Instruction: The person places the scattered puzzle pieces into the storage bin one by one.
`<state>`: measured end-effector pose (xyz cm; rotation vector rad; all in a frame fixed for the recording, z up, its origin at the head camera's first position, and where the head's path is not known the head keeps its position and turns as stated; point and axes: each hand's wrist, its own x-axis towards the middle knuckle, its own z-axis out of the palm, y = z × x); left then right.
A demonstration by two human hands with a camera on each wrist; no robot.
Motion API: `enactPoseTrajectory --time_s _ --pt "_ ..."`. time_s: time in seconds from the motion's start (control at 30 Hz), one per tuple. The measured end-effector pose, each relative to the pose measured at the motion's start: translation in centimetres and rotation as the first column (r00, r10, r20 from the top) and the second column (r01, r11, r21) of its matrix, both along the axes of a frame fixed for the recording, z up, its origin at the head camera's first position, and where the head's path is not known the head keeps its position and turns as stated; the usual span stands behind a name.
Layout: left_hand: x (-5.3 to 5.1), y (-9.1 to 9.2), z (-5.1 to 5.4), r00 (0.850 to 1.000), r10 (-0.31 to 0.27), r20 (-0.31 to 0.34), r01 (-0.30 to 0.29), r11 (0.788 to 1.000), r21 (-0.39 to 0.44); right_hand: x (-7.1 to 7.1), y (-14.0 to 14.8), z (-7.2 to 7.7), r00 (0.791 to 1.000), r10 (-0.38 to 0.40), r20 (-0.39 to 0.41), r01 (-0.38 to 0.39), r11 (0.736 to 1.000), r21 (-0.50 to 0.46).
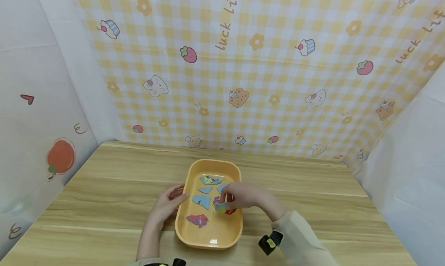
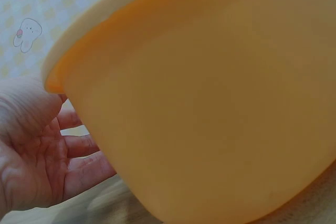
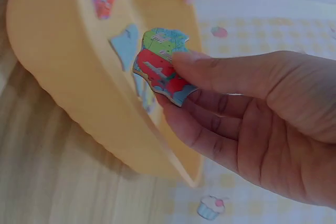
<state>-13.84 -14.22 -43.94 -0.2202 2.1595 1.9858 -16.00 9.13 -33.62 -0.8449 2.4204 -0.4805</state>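
Observation:
My right hand (image 1: 240,194) is over the right side of a yellow plastic tray (image 1: 208,243). Between thumb and fingertips it pinches a colourful puzzle piece (image 3: 157,66), green and red with blue edges; whether this is one piece or two overlapping cannot be told. My left hand (image 1: 167,204) holds the tray's left side, thumb over the rim and fingers against the outer wall. Inside the tray lie several flat irregular pieces: a red-purple piece (image 1: 197,220), a light blue piece (image 1: 201,201), a small blue sliver (image 1: 205,190) and a blue-yellow piece (image 1: 211,180).
The tray stands on a light wood-grain table (image 1: 114,204). Behind the table hangs a yellow checked cloth (image 1: 257,73) with cartoon prints. White cloth (image 1: 45,104) closes off the left side, and another white sheet (image 1: 410,161) the right.

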Motion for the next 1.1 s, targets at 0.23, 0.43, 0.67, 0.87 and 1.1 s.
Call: enactPoseTrajectory --time_s 0.23,0.43,0.67,0.87,1.1 --pt "0.0 0.1 0.1 1.000 0.000 0.004 0.000 1.000 -0.002 0.1 -1.3 -1.6 0.999 0.043 -0.022 -0.041 0.996 0.080" --pt "0.0 0.1 0.1 1.000 -0.005 0.003 0.005 1.000 0.011 0.4 -1.8 -2.3 1.000 0.009 0.017 -0.010 0.996 0.089" --pt "0.0 0.0 0.1 1.000 -0.003 0.002 0.003 1.000 0.015 0.9 -2.4 -2.8 0.998 -0.039 0.057 0.030 0.987 0.160" --pt "0.0 0.0 0.1 1.000 -0.004 0.002 0.004 1.000 0.012 1.0 -2.6 -3.0 0.996 -0.092 -0.002 0.090 0.977 0.193" --pt "0.0 0.0 0.1 1.000 -0.006 0.000 0.006 1.000 0.017 1.0 -2.8 -3.2 0.995 -0.089 -0.049 0.098 0.971 0.217"
